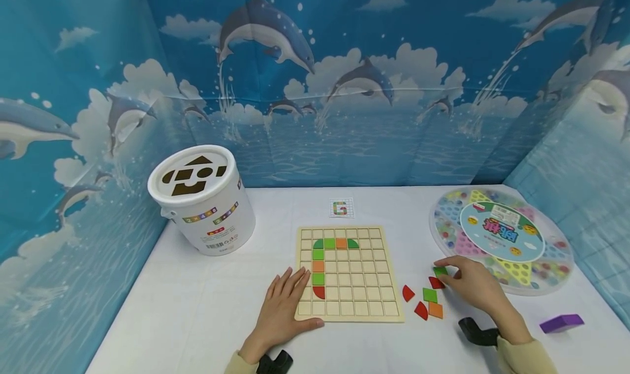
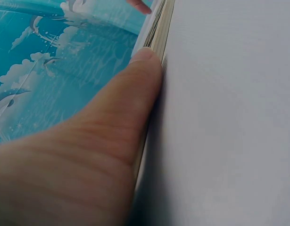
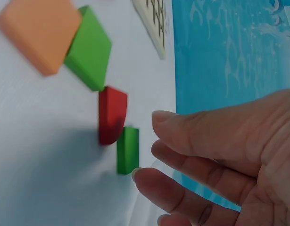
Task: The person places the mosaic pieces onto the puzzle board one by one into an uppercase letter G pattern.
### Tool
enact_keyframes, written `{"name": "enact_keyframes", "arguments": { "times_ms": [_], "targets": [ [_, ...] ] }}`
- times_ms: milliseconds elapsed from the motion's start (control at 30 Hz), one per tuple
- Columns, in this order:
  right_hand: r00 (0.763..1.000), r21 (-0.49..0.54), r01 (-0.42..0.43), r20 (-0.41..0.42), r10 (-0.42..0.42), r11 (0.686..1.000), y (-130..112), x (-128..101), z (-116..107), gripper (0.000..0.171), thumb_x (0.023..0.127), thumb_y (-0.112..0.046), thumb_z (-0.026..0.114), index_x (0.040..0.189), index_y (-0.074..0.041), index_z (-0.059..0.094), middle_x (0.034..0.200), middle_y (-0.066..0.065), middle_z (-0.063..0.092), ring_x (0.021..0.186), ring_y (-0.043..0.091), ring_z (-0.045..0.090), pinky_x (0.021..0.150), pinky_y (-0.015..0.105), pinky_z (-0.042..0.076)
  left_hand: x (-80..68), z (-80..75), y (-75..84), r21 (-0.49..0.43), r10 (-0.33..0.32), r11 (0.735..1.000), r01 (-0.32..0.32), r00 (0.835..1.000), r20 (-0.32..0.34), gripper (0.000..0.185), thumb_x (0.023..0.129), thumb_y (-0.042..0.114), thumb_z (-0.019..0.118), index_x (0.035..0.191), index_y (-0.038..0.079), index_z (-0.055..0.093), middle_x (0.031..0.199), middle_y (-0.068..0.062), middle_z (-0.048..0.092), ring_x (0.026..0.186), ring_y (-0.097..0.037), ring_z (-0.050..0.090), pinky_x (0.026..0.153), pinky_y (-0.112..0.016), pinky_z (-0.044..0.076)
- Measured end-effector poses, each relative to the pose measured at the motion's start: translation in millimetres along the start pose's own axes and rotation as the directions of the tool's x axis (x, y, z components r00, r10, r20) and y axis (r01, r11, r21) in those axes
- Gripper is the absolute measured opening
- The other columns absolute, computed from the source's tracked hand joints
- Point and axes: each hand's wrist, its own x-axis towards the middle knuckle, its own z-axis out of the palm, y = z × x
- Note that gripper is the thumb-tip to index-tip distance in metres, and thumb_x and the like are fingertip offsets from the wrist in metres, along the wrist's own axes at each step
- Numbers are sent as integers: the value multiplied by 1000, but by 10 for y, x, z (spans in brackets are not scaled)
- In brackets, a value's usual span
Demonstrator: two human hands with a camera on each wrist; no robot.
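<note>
Right hand (image 1: 476,286), fingers loosely open, touches the green tile (image 1: 440,271) at its fingertips.

Both my hands bare: left hand (image 1: 285,308), right hand (image 1: 474,286). Pale yellowish sleeve cuffs; black camera mounts under each wrist.

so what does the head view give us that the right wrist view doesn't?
Head view only: the whole wooden grid board with its partly laid coloured pieces, the left hand resting flat on its left edge, the white shape-sorter bucket, the pattern card, the round marble game board and a purple block.
Right wrist view only: close up, a fingertip touching the green piece, with no grip closed on it.
Both: the right hand, the loose red, green and orange pieces, a board corner.
</note>
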Motion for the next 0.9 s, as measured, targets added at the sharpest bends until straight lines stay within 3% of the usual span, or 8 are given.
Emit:
{"name": "enact_keyframes", "arguments": {
  "times_ms": [267,467,900],
  "targets": [
    [998,-57,37,-53,-40,998,90,2,93,26,81,-6,72,106,-1,70,101,16,62,68,19,51,55,31,44,1,0,-15,16,10,1000,-10,1000,-6,96,79,71,55,149,10,31,152,-5,29,140,-33,18,109,-52,12],
    [991,-88,56,-116,-66,995,89,10,130,22,77,-1,71,99,0,71,97,15,62,67,20,52,54,32,44,-3,-3,-3,5,11,1000,-11,1000,-4,96,79,71,56,149,10,32,152,-5,29,140,-33,18,109,-53,14],
    [998,-108,-42,-60,36,993,70,26,78,19,78,-8,72,96,-1,71,92,14,59,72,25,53,60,41,48,-2,5,2,21,1,1000,-1,1000,-5,96,78,71,55,149,10,32,152,-5,29,140,-33,18,109,-52,13]
  ]
}}
